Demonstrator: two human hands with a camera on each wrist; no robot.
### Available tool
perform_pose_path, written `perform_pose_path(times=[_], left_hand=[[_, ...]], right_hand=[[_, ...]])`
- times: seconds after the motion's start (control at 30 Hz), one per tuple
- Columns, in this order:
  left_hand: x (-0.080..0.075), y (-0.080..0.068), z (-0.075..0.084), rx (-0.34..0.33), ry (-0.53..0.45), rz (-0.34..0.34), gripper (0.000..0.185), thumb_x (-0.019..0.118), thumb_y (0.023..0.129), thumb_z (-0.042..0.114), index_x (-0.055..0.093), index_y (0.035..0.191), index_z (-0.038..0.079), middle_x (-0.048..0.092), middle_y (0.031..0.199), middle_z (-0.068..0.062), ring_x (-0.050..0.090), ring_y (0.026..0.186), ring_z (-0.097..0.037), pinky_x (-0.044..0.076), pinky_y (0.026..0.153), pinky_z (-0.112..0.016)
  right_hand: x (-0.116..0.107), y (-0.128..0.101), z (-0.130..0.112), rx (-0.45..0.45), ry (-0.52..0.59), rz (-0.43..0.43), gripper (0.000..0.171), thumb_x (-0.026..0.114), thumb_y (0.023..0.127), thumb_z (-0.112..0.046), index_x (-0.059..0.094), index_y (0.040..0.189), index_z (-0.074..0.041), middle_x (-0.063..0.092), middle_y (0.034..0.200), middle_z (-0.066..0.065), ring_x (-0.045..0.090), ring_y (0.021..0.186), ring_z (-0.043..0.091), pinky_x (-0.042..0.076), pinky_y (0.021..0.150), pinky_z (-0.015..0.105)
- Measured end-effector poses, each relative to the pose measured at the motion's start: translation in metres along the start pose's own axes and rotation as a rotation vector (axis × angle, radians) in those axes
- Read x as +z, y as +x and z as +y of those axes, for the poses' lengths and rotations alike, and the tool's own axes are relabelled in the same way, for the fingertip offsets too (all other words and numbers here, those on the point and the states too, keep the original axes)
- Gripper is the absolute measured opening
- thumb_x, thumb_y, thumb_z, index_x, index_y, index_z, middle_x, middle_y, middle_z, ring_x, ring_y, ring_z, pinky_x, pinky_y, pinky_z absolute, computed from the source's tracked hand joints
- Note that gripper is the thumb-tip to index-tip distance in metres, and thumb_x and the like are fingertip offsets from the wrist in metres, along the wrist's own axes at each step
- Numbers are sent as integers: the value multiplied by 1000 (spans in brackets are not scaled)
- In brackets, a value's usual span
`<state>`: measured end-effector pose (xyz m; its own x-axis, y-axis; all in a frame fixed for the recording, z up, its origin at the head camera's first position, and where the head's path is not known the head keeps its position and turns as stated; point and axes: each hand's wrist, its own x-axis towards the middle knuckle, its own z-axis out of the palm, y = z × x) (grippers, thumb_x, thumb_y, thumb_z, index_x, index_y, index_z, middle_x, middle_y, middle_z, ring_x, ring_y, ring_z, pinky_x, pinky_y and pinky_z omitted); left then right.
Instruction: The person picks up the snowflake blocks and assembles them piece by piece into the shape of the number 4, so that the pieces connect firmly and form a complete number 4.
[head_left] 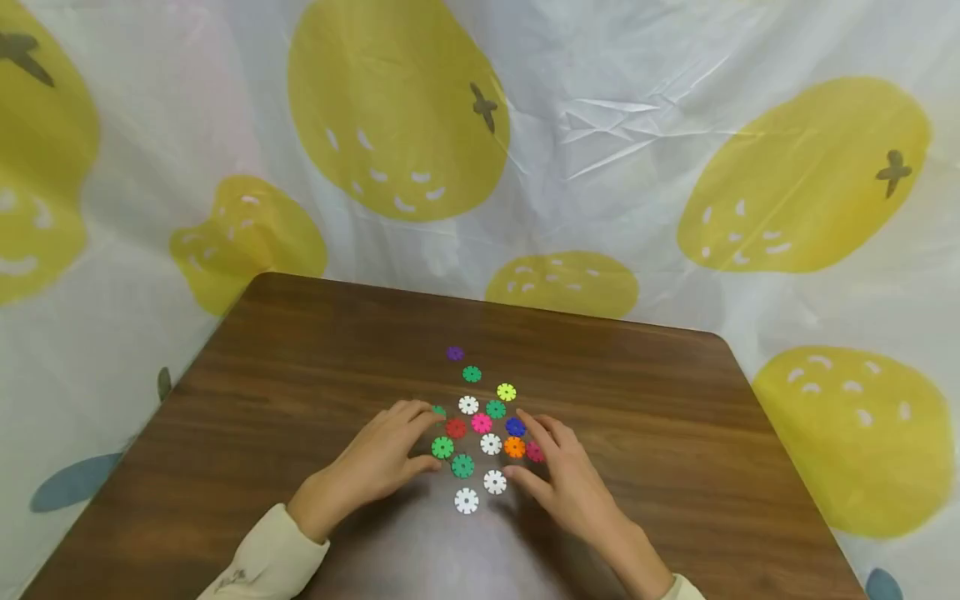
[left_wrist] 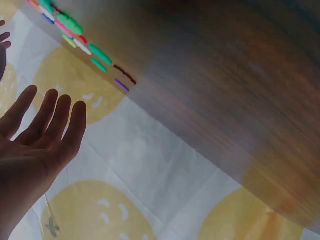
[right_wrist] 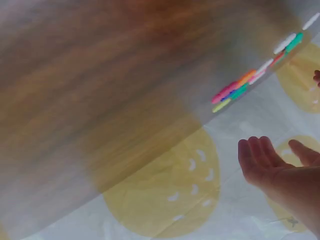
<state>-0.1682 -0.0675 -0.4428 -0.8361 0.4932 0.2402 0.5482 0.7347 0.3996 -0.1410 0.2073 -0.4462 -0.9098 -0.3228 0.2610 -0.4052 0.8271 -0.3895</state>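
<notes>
Several notched plastic discs lie flat in a loose cluster mid-table, among them a red disc (head_left: pixel 456 428), a pink disc (head_left: pixel 482 423), an orange disc (head_left: pixel 515 447) and a white disc (head_left: pixel 467 501). My left hand (head_left: pixel 386 450) hovers at the cluster's left side, fingers spread and relaxed, overlapping a green disc (head_left: pixel 438 411) in the head view. On the right side, my right hand (head_left: pixel 566 475) has its thumb near another white disc (head_left: pixel 495 482) and its fingers by a blue disc (head_left: pixel 515 427). Neither hand holds anything. Both wrist views show the fingers loosely extended.
The brown wood-grain table (head_left: pixel 337 333) has rounded far corners. Behind and around it hangs a white sheet (head_left: pixel 600 167) printed with yellow fruit. A purple disc (head_left: pixel 455 353) lies farthest away, beyond a green one (head_left: pixel 472 374); a yellow disc (head_left: pixel 507 392) sits right of them.
</notes>
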Motion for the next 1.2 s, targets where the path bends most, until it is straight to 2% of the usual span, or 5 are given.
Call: perform_pose_path(times=[0.17,0.4,0.67,0.97,1.2], left_hand=[[5,4,-1,9,-3,7,52,75,73,33,56,119,17,55,110,4,51,104,-16,46,87,-38],[12,7,0,10,14,-42,44,74,75,24,58,116,17,53,100,6,51,93,-13,48,75,-32],[22,10,-2,31,48,-50,35,71,78,19,60,110,13,53,100,4,54,92,-16,50,74,-33],[30,11,-8,-2,40,-105,33,70,80,20,59,111,13,50,93,3,54,84,-15,49,72,-33],[33,11,-10,-5,59,-95,29,70,79,22,61,105,11,50,89,4,53,82,-15,48,73,-33]], right_hand=[[0,2,11,1,-25,52,62,65,81,-42,42,136,-26,54,117,3,52,106,19,46,87,43],[4,0,23,0,-32,81,48,68,81,-36,58,122,-14,60,105,4,54,96,18,44,82,38],[8,1,27,53,-50,28,45,69,81,-29,58,121,-12,62,102,8,56,91,21,47,80,38],[10,6,30,71,-81,-47,44,71,79,-29,59,119,-14,63,97,9,56,85,20,47,75,37],[14,9,30,61,-103,-46,36,72,78,-28,61,110,-14,61,89,5,51,75,15,44,66,33]])
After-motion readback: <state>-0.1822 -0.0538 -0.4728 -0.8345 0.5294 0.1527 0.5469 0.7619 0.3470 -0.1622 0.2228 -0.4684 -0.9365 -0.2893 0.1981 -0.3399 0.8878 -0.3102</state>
